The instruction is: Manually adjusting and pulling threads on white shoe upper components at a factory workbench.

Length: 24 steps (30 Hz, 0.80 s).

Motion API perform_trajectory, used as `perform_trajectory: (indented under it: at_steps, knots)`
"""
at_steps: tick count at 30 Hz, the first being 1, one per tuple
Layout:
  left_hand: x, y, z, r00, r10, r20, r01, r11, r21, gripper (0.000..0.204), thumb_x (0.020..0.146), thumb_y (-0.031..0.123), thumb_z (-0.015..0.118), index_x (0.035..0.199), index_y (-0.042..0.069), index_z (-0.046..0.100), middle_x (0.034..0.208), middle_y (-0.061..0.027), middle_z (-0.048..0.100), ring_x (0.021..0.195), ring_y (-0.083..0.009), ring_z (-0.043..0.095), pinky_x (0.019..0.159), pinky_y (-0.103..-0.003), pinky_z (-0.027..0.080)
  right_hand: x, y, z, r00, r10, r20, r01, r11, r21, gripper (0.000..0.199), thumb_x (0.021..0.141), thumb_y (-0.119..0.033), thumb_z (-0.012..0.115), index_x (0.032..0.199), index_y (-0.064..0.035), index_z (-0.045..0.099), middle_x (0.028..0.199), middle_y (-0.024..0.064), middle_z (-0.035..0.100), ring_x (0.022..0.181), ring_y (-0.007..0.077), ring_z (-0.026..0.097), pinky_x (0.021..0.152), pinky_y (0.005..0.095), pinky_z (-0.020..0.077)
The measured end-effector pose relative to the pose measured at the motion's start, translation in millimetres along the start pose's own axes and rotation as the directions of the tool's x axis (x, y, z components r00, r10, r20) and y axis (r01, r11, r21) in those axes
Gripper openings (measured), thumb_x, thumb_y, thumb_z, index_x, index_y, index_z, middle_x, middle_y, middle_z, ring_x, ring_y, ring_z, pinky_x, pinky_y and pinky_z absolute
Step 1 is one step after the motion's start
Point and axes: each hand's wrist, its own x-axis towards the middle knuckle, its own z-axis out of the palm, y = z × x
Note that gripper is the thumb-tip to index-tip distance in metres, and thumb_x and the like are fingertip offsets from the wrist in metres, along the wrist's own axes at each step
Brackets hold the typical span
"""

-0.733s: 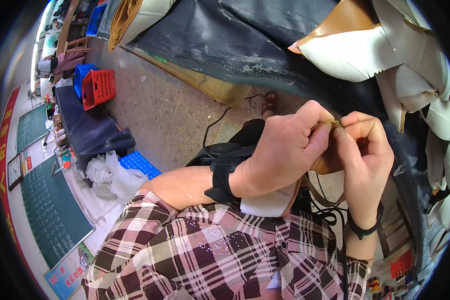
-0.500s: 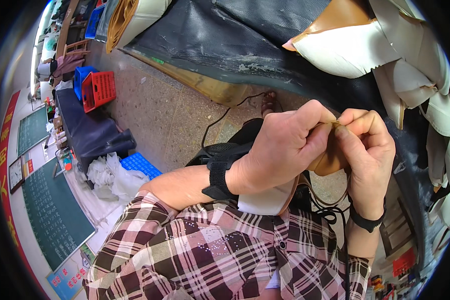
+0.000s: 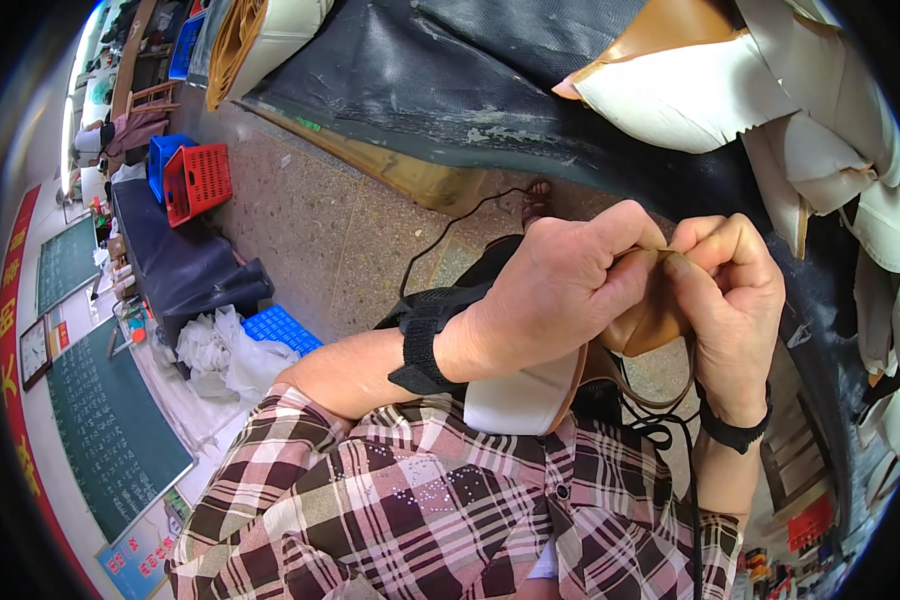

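Both hands meet in front of me, pinching the upper edge of a brown leather piece [image 3: 650, 322]. My left hand [image 3: 560, 290] is closed on it with thumb and forefinger. On the other side, my right hand [image 3: 735, 310] grips the same edge, its thumb close to the left fingertips. Below the left wrist hangs a white-backed flap [image 3: 520, 397] with a brown edge, seemingly part of the same piece; the hands hide how they join. A narrow brown strip [image 3: 635, 398] loops beneath the hands. Anything small between the fingertips is too hidden to make out.
A dark sheet-covered bench [image 3: 420, 90] lies ahead, with white-backed brown leather pieces [image 3: 690, 95] heaped at its right and a folded stack [image 3: 260, 45] at its left. Black cords [image 3: 660, 430] hang near my lap. Red [image 3: 198, 180] and blue crates stand to the left.
Both hands have shifted slightly left, still pinching the leather. The brown leather below the fingertips and the white-backed flap have moved a little with them.
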Motion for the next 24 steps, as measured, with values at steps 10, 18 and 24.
perform_trajectory:
  at_steps: [10,18,24]
  knots:
    - [5.1,-7.1,9.2,0.987,0.030,-0.155,-0.025,0.999,0.030,0.006,0.089,0.007,0.058,0.089,0.001,0.059,0.066,-0.0039,0.061,0.059,-0.0064,0.056,0.054,-0.022,0.045,10.4,13.3,5.5,0.935,-0.355,0.016,0.328,0.845,-0.423,0.013,0.078,0.006,0.060,0.075,-0.0019,0.051,0.081,0.0035,0.061,0.061,0.0030,0.047,0.052,0.0189,0.0397]
    - [8.1,1.7,-6.5,0.998,-0.055,-0.044,0.054,0.998,-0.022,0.009,0.089,0.009,0.058,0.086,0.001,0.060,0.063,-0.0025,0.057,0.059,-0.0054,0.052,0.055,-0.021,0.044,16.1,4.7,-17.3,0.966,0.160,0.204,-0.182,0.978,0.099,0.015,0.082,-0.003,0.066,0.075,-0.0037,0.053,0.080,0.0017,0.060,0.064,0.0023,0.048,0.057,0.0174,0.0403]
    - [8.4,1.6,-20.4,0.996,0.024,0.090,-0.019,0.998,-0.056,0.014,0.091,0.014,0.056,0.086,0.002,0.059,0.074,0.0002,0.057,0.071,-0.0030,0.050,0.063,-0.020,0.043,14.3,1.7,-18.2,0.922,0.130,0.365,-0.199,0.967,0.158,0.017,0.080,-0.002,0.069,0.077,-0.0039,0.053,0.086,0.0060,0.063,0.070,0.0053,0.055,0.064,0.0187,0.0458]
